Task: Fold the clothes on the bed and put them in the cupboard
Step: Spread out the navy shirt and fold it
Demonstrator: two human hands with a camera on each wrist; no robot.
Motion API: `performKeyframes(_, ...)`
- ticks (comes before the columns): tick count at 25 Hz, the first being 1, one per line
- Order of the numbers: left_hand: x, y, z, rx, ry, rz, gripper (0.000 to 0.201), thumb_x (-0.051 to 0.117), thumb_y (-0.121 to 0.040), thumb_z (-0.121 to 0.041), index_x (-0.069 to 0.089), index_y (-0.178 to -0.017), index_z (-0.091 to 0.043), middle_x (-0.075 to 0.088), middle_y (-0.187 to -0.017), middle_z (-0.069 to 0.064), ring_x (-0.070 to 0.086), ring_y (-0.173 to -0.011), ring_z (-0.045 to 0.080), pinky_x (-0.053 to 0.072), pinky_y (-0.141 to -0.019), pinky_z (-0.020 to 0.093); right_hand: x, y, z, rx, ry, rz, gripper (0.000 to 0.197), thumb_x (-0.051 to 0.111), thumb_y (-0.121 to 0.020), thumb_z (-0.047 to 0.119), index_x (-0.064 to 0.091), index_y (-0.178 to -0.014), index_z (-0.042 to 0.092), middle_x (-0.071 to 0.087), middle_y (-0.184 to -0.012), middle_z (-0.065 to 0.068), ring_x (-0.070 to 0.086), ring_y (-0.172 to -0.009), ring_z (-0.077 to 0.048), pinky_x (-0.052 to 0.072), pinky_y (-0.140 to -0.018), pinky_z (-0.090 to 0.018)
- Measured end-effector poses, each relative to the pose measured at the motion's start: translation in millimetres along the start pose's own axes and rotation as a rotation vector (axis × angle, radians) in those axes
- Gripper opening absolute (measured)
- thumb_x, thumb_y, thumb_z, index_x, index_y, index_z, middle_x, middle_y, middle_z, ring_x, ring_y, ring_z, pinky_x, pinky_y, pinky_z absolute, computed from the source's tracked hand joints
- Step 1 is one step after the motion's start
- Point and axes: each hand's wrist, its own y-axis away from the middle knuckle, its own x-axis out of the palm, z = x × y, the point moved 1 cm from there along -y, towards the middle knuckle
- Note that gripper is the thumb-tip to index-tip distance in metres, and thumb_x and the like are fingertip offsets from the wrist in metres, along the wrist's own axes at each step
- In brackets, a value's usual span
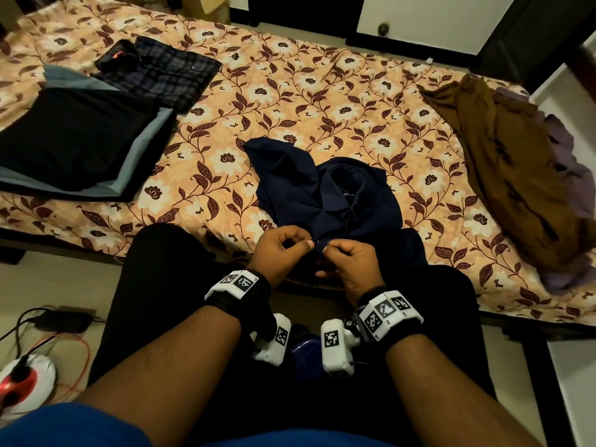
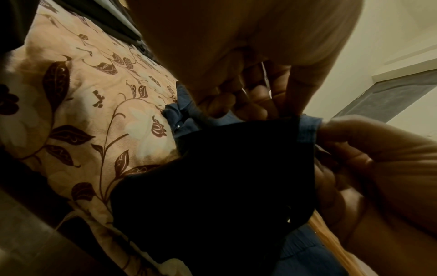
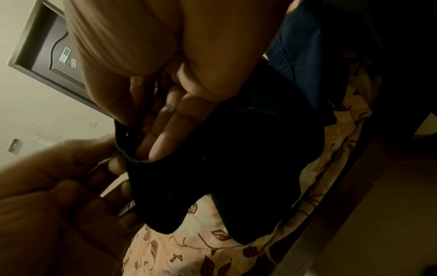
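At the near edge of the bed (image 1: 290, 91), right in front of me, both hands meet on the navy shirt (image 1: 322, 195). L hand (image 1: 280, 253) has thumb and forefinger pinched on the shirt's front edge, other fingers curled in; R hand (image 1: 351, 262) pinches the same edge just beside it, thumbs nearly touching. From the L wrist cam I see the dark cloth (image 2: 224, 177) hanging below the fingers (image 2: 248, 104), w/ the R hand (image 2: 378, 158) gripping its edge from the side. R wrist cam shows my fingers (image 3: 170, 130) tucked behind the fabric edge (image 3: 236, 149) and the L hand (image 3: 59, 186) clamped on it opposite. Whether a button sits between the fingertips, can't tell — too dark. Shirt's collar lies open just beyond the hands, body crumpled on the floral sheet, lower part draped over the bed edge toward my knees. Farther out, L side of bed: folded stack, black garment on top of grey-blue one (image 1: 74, 146), w/ a folded plaid piece (image 1: 164, 72) behind it. R side: unfolded brown garment (image 1: 509, 162) heaped over something purple (image 1: 567, 156), well apart from the shirt. Floor at my L: power strip (image 1: 22, 385) w/ cables. White cupboard door w/ knob (image 1: 383, 27) beyond the bed's far side.
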Motion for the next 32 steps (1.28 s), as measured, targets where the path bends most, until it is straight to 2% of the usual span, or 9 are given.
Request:
performKeyframes(4,0.0,-0.4,-2.2,0.044,-0.048,0.056,0.009,0.064,-0.078,-0.018,0.067,-0.071,-0.022,0.063,-0.068,-0.003,0.058,-0.066,0.009,0.049,-0.066,0.027,-1.5,-2.1,-3.1,-0.001,0.014,-0.004,0.009,0.063,-0.086,-0.001,0.068,-0.078,-0.002,0.067,-0.065,-0.006,0.066,-0.061,-0.016,0.054,-0.052,-0.027)
performKeyframes(6,-0.1,-0.4,-1.7,0.052,-0.085,0.091,0.009,0.063,-0.080,-0.019,0.068,-0.073,-0.021,0.065,-0.069,-0.005,0.061,-0.068,0.009,0.051,-0.068,0.027,-3.6,-3.9,-4.4,-0.008,0.038,-0.010,0.008,0.064,-0.086,-0.001,0.067,-0.079,-0.002,0.066,-0.066,-0.006,0.065,-0.060,-0.016,0.055,-0.052,-0.028)
performKeyframes(11,5.3,0.7,-2.4,-0.074,-0.166,0.103,0.018,0.062,-0.087,-0.018,0.076,-0.087,-0.006,0.071,-0.074,0.002,0.067,-0.075,0.018,0.056,-0.074,0.037,-5.0,-7.1,-7.5,-0.039,0.168,-0.030,0.012,0.066,-0.086,0.004,0.068,-0.074,0.006,0.067,-0.068,-0.006,0.066,-0.062,-0.016,0.056,-0.053,-0.030)
performKeyframes(15,8.3,3.5,-3.9,-0.048,-0.196,0.081,0.024,0.062,-0.084,-0.029,0.077,-0.083,-0.011,0.072,-0.071,0.002,0.068,-0.069,0.017,0.057,-0.067,0.035,-3.6,-9.2,-11.1,-0.086,0.283,-0.087,0.014,0.067,-0.086,0.008,0.070,-0.073,0.012,0.069,-0.070,-0.008,0.067,-0.062,-0.017,0.058,-0.056,-0.032)
performKeyframes(19,8.7,1.7,-4.7,-0.037,-0.279,0.054,0.016,0.060,-0.091,-0.011,0.071,-0.081,-0.006,0.066,-0.069,-0.001,0.062,-0.067,0.015,0.052,-0.065,0.031,-0.8,-9.1,-10.5,-0.072,0.258,-0.058,0.011,0.066,-0.087,0.009,0.071,-0.078,0.012,0.069,-0.071,-0.006,0.067,-0.062,-0.013,0.057,-0.055,-0.030)
performKeyframes(21,9.4,0.8,-7.3,-0.016,-0.288,0.042,0.015,0.059,-0.092,-0.010,0.069,-0.081,-0.009,0.061,-0.066,-0.008,0.057,-0.064,0.009,0.048,-0.063,0.026,-1.7,-10.5,-10.3,-0.083,0.247,-0.057,0.011,0.065,-0.088,0.008,0.070,-0.079,0.012,0.069,-0.073,-0.007,0.069,-0.065,-0.012,0.056,-0.054,-0.028)
performKeyframes(25,11.7,-0.1,-5.1,0.013,-0.352,-0.039,0.014,0.061,-0.090,-0.010,0.070,-0.080,-0.009,0.060,-0.069,-0.008,0.057,-0.067,0.013,0.047,-0.065,0.027,-2.4,-15.9,-10.8,-0.123,0.302,-0.098,0.012,0.064,-0.088,0.008,0.067,-0.076,0.012,0.069,-0.072,-0.008,0.069,-0.063,-0.015,0.057,-0.055,-0.030)
performKeyframes(29,8.5,-2.6,1.4,-0.025,-0.241,-0.079,0.017,0.059,-0.089,-0.027,0.065,-0.075,-0.020,0.061,-0.069,-0.009,0.060,-0.070,0.015,0.049,-0.068,0.032,-5.6,-21.7,-11.9,-0.168,0.251,-0.038,0.014,0.060,-0.090,0.004,0.062,-0.078,0.011,0.065,-0.073,-0.004,0.064,-0.065,-0.013,0.055,-0.063,-0.030)
performKeyframes(32,1.1,-3.7,6.6,-0.237,0.037,0.155,0.019,0.064,-0.088,-0.033,0.064,-0.075,-0.019,0.063,-0.073,0.001,0.061,-0.074,0.018,0.050,-0.074,0.037,-11.8,-25.0,-11.1,-0.144,0.045,-0.068,0.019,0.050,-0.095,0.003,0.054,-0.080,0.014,0.056,-0.073,-0.003,0.054,-0.070,-0.016,0.047,-0.068,-0.030)
